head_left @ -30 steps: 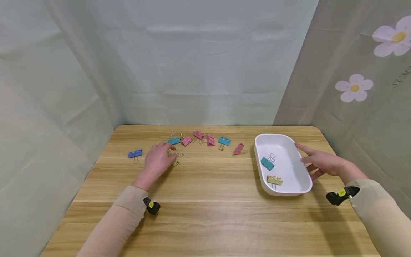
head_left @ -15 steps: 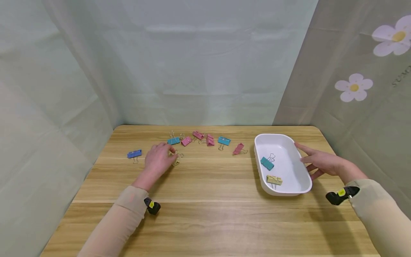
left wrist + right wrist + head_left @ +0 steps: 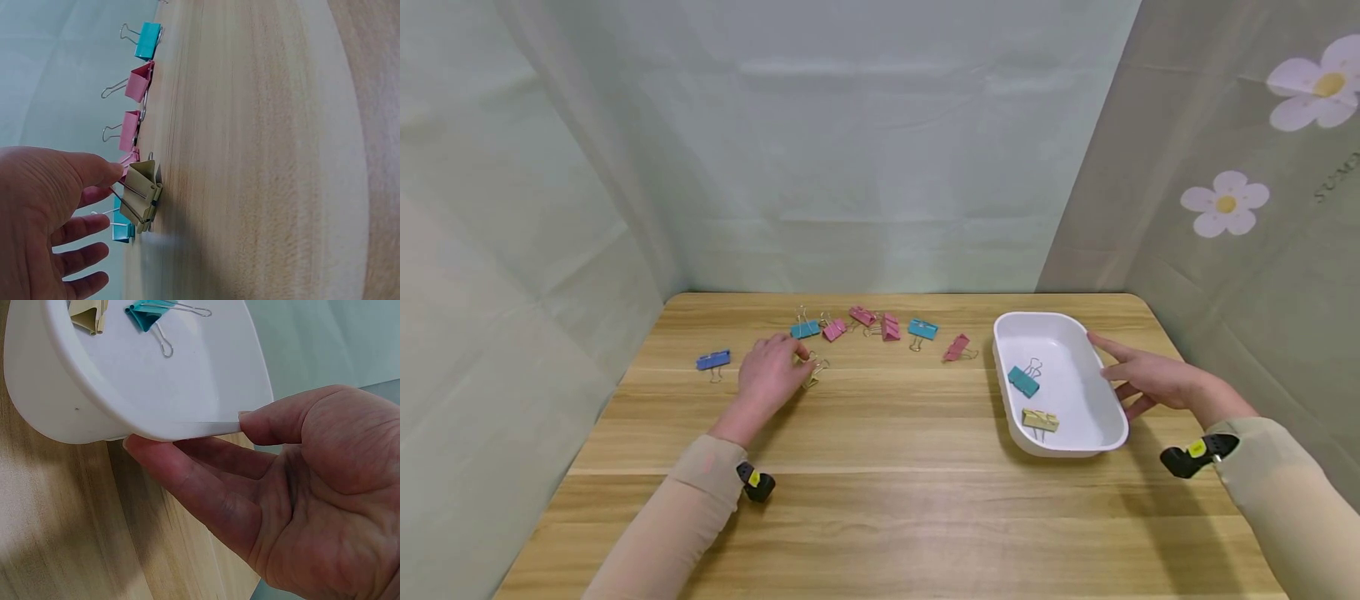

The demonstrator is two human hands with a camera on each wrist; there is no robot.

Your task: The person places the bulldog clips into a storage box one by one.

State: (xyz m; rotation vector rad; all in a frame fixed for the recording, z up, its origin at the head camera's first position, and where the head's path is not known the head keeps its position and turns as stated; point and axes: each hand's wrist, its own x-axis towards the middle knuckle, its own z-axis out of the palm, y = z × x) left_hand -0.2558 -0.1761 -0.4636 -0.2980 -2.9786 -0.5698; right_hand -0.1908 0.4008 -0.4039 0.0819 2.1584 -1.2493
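At the left of the table, my left hand [image 3: 771, 372] has its thumb and index finger on the wire handle of a yellow binder clip [image 3: 141, 190]. The clip's body shows close over the wood in the left wrist view, and its far side is hidden. My right hand [image 3: 1157, 382] holds the right side of a white tray [image 3: 1078, 450], thumb on the rim and fingers against the outer wall, as the right wrist view [image 3: 312, 487] shows. Inside the tray lie a teal binder clip [image 3: 1024, 381] and a yellow one [image 3: 1041, 420].
A blue binder clip [image 3: 713, 360] lies left of my left hand. Along the back are a teal clip [image 3: 806, 329], several pink clips [image 3: 891, 327] and a light blue clip [image 3: 922, 329]. Another pink clip [image 3: 957, 347] lies nearer the tray. Curtains stand behind the wooden table [image 3: 880, 500].
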